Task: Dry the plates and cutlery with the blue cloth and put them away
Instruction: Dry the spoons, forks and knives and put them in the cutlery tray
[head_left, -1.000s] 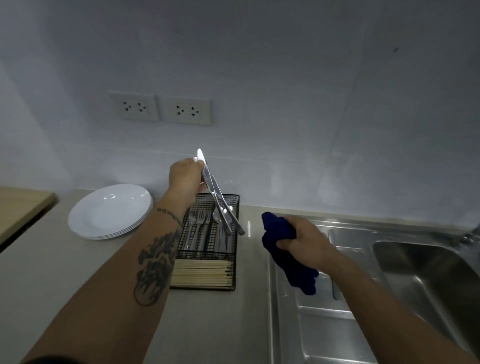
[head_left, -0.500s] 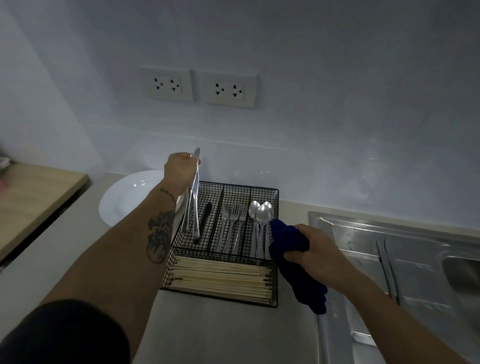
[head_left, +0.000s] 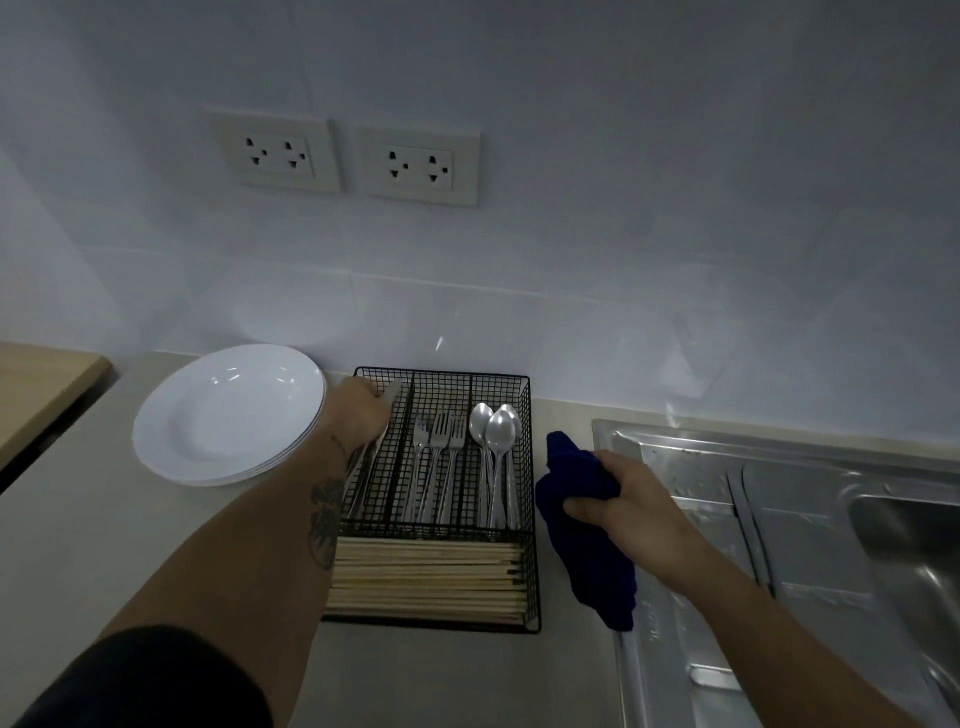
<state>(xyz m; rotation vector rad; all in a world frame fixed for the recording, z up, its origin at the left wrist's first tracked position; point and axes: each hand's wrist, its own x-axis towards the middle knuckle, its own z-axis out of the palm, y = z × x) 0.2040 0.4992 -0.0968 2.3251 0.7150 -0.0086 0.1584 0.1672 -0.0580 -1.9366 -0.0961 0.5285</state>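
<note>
A black wire cutlery tray (head_left: 441, 372) stands on the counter against the wall. My left hand (head_left: 363, 410) reaches down into its left compartment and grips the knives (head_left: 359, 480), which lie low along that compartment. Forks (head_left: 439, 447) fill the middle compartment and spoons (head_left: 494, 431) the right one. Just right of the tray, my right hand (head_left: 631, 501) holds the bunched blue cloth (head_left: 569, 483) above the counter edge by the drainboard. A stack of white plates (head_left: 228, 410) sits to the left of the tray.
Wooden chopsticks (head_left: 426, 577) lie across the tray's front section. A steel drainboard (head_left: 691, 519) with more long cutlery (head_left: 748, 525) on it lies at right, beside the sink basin (head_left: 909, 551). Two wall sockets (head_left: 275, 153) sit above. A wooden surface (head_left: 41, 384) lies far left.
My left hand has lowered the knives from upright above the tray down into its left compartment. The view has shifted left; my right hand keeps hold of the cloth.
</note>
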